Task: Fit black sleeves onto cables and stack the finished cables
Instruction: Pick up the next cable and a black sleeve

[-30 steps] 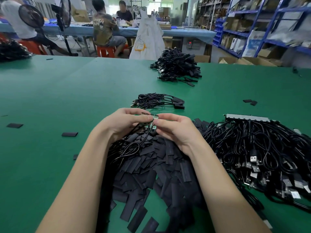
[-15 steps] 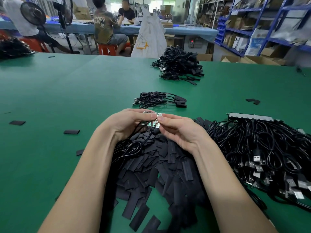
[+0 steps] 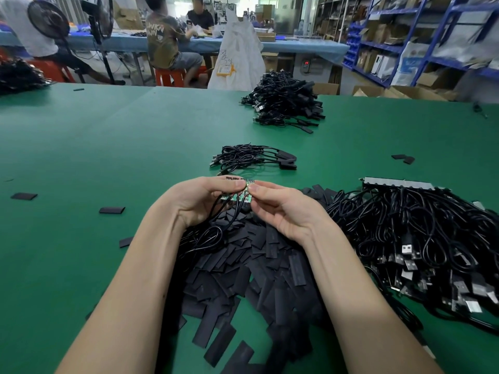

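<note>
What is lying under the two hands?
Under the left hand and right hand lies a pile of black sleeves on the green table. What the forearms cover is hidden.

Bright, even overhead light; my arms cast only soft shadows. Edges bow at 3 and 9 o'clock. Shelves at 1 o'clock blur.

Both hands pinch small green boards above black sleeves

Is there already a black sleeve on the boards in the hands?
No, the small green boards pinched by the left hand and right hand are bare.
</note>
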Demonstrator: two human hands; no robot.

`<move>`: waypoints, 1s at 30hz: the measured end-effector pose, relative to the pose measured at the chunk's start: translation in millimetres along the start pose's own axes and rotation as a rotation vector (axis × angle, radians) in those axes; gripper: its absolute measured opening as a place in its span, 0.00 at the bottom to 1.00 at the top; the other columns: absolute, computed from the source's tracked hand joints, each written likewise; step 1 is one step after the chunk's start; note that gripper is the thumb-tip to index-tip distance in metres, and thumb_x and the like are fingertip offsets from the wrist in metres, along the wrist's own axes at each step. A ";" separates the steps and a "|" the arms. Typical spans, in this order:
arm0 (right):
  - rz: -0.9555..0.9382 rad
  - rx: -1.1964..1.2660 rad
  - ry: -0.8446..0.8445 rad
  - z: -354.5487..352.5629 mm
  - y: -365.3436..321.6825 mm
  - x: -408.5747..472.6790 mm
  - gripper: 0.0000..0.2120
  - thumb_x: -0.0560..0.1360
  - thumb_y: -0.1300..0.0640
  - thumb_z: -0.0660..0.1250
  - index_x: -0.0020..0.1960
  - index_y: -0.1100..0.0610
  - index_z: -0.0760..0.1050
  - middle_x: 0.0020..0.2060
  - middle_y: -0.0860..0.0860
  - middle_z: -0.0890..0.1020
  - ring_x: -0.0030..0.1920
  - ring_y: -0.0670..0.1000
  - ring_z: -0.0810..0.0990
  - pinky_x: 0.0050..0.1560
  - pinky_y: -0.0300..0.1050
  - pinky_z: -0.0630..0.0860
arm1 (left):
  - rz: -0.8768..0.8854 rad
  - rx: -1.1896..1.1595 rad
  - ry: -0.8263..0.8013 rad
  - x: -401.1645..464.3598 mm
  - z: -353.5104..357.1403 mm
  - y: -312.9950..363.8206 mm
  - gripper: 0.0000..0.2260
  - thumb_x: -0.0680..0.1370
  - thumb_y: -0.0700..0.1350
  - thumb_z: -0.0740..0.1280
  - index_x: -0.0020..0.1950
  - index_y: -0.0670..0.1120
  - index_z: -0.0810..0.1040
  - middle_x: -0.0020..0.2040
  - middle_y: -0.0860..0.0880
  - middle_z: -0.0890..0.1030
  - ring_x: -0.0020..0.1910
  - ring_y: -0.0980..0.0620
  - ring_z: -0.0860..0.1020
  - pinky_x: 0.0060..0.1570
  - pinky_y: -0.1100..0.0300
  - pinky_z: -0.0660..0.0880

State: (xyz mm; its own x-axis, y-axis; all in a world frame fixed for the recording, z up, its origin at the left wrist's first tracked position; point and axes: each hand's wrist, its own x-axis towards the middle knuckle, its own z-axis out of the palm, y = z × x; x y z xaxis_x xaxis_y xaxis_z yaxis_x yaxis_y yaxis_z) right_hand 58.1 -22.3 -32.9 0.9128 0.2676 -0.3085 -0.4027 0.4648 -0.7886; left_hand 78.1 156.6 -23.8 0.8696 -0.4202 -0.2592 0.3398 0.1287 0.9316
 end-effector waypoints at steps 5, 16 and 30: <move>0.005 0.005 -0.019 -0.1 1.1 -0.2 0.04 0.59 0.65 0.77 0.33 0.59 0.86 0.34 0.53 0.85 0.31 0.46 0.83 0.35 0.35 0.80 | -0.032 -0.040 -0.017 -1.6 0.0 -1.5 0.06 0.69 0.41 0.71 0.39 0.45 0.88 0.38 0.48 0.86 0.33 0.55 0.84 0.32 0.65 0.79; 0.029 0.043 -0.015 -0.7 5.6 0.8 0.04 0.60 0.66 0.76 0.34 0.59 0.87 0.34 0.54 0.84 0.31 0.46 0.83 0.34 0.36 0.80 | -0.035 -0.108 0.027 2.0 -1.4 -9.8 0.05 0.68 0.42 0.72 0.37 0.46 0.88 0.38 0.52 0.85 0.31 0.60 0.81 0.29 0.69 0.76; -0.170 0.024 -0.161 -3.7 -35.6 -26.4 0.04 0.65 0.65 0.76 0.37 0.57 0.88 0.37 0.52 0.86 0.35 0.46 0.84 0.37 0.36 0.81 | 0.223 0.331 0.548 -11.9 -26.6 19.9 0.07 0.70 0.42 0.79 0.46 0.47 0.85 0.45 0.46 0.86 0.43 0.50 0.81 0.51 0.57 0.79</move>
State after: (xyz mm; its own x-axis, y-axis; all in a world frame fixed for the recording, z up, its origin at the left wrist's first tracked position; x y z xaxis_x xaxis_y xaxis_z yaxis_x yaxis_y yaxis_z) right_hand 48.6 -49.1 1.4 0.9460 0.3138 -0.0818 -0.2471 0.5343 -0.8084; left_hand 84.0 188.1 -8.9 0.9918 0.1115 -0.0622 0.0797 -0.1594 0.9840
